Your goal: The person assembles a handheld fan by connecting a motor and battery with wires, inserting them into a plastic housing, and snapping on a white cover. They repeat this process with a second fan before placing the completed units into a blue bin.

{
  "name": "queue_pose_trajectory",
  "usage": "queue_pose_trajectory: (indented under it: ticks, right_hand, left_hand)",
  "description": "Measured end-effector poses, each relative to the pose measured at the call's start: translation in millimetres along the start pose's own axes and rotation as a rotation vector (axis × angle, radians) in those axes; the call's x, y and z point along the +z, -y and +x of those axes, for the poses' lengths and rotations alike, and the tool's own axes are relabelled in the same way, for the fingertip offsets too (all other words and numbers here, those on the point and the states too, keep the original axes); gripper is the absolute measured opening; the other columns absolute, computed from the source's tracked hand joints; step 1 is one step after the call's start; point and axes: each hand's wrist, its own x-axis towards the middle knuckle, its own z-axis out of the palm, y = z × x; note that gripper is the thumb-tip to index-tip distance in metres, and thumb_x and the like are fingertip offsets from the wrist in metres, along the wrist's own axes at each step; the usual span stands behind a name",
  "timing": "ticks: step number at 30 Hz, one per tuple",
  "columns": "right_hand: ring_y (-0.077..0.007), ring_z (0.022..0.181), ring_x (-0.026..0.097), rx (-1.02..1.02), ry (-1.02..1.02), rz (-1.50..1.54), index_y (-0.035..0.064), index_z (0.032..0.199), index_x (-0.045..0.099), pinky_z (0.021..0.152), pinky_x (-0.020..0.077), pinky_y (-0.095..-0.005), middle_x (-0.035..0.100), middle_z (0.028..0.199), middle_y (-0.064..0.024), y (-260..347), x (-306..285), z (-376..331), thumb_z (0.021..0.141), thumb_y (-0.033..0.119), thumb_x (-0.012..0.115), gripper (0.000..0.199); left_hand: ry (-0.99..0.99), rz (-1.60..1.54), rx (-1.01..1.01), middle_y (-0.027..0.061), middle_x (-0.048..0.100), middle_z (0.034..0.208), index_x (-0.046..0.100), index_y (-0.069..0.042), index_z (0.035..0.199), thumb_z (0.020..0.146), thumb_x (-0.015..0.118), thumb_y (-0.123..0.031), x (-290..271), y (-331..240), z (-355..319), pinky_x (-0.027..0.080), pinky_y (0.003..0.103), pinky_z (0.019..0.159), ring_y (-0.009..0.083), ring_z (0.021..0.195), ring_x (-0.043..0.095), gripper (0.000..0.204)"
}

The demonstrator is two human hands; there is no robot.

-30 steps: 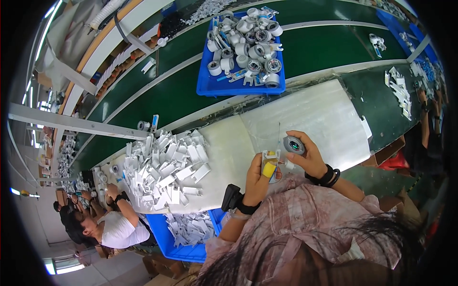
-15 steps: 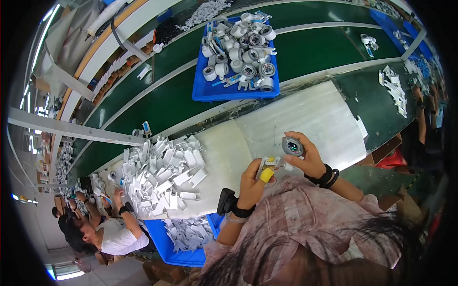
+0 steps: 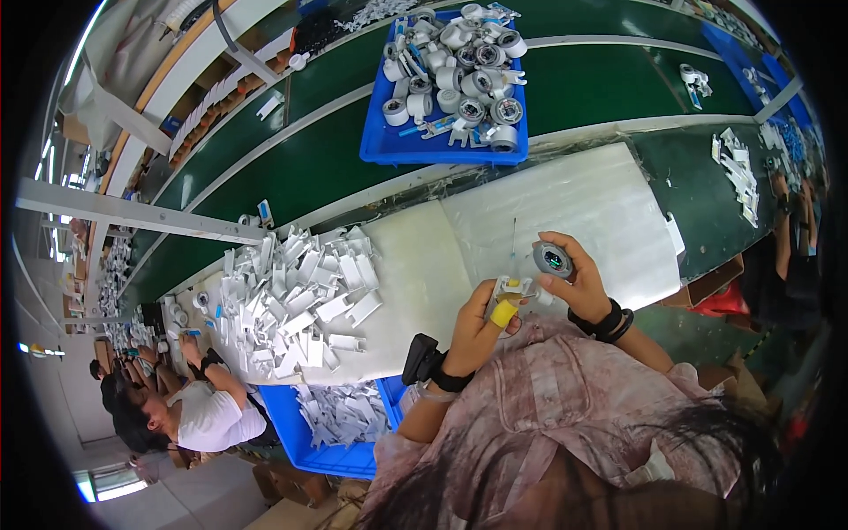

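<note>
Workbench [image 3: 415, 283] matted pale; white parts heap [image 3: 300, 296] left, loaded blue tray [image 3: 382, 148] far. Left hand [image 3: 473, 331] pinches white bracket [image 3: 501, 292]; right hand [image 3: 585, 287] has fingers curled round grey round unit [image 3: 553, 259], just right of bracket, near side.

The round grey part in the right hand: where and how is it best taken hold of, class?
Probably by the outer edge of the round grey part, from the right: its rim curves evenly, and the right hand grips there, leaving its dark face uncovered.
</note>
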Motion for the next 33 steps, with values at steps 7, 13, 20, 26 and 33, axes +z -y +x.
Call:
queue_pose_trajectory:
  ticks: [7, 13, 20, 26, 33]
  right_hand:
    - [-0.0192, 0.100, 0.058, -0.256, -0.139, -0.278, 0.0045, 0.132, 0.048, 0.093, 0.0437, -0.0311, 0.057, 0.109, -0.0074, -8.4, 6.4, 1.9, 0.080, 0.008, 0.072, 0.057]
    - [-0.0233, 0.078, 0.057, -0.783, -0.018, -0.796, 0.0092, 0.103, 0.067, 0.076, 0.0451, -0.0331, 0.060, 0.093, -0.0057, 19.4, 15.3, -0.3, 0.073, 0.010, 0.076, 0.031]
    - [-0.0238, 0.060, 0.053, -0.845, -0.003, -0.823, 0.0067, 0.090, 0.067, 0.052, 0.0425, -0.0328, 0.058, 0.081, -0.0085, 12.8, 21.7, 3.3, 0.067, 0.000, 0.076, 0.025]
    - [-0.0243, 0.061, 0.054, -0.892, -0.022, -0.778, 0.0042, 0.087, 0.065, 0.052, 0.0429, -0.0332, 0.056, 0.082, -0.0098, 7.3, 22.1, 2.0, 0.066, -0.005, 0.074, 0.025]
    - [-0.0240, 0.061, 0.054, -0.889, -0.060, -0.757, 0.0048, 0.086, 0.064, 0.052, 0.0428, -0.0327, 0.056, 0.084, -0.0099, 0.3, 20.9, -0.7, 0.064, -0.006, 0.075, 0.027]
  left_hand:
    - [-0.036, -0.032, 0.003, 0.0101, 0.063, 0.105, 0.049, 0.000, 0.120, 0.100, 0.042, -0.011, 3.0, 2.5, 0.3, 0.047, 0.027, 0.068, 0.0119, 0.075, 0.055, 0.024]
    - [-0.081, -0.016, 0.043, 0.0034, 0.060, 0.093, 0.049, -0.001, 0.122, 0.101, 0.046, -0.012, 3.0, 12.4, 4.1, 0.046, 0.022, 0.063, 0.0067, 0.072, 0.053, 0.024]
    - [-0.121, 0.081, 0.051, 0.0023, 0.057, 0.086, 0.049, 0.000, 0.123, 0.099, 0.048, -0.009, 7.6, 14.5, 4.6, 0.044, 0.021, 0.060, 0.0056, 0.069, 0.052, 0.026]
    - [-0.172, 0.217, 0.040, 0.0122, 0.062, 0.105, 0.048, 0.001, 0.127, 0.091, 0.058, -0.010, 6.6, 19.0, 0.5, 0.048, 0.030, 0.082, 0.0183, 0.093, 0.061, 0.038]
    - [-0.123, 0.235, 0.065, 0.0037, 0.059, 0.102, 0.044, -0.002, 0.130, 0.094, 0.059, -0.008, 6.2, 18.6, 1.3, 0.048, 0.022, 0.068, 0.0070, 0.077, 0.055, 0.039]
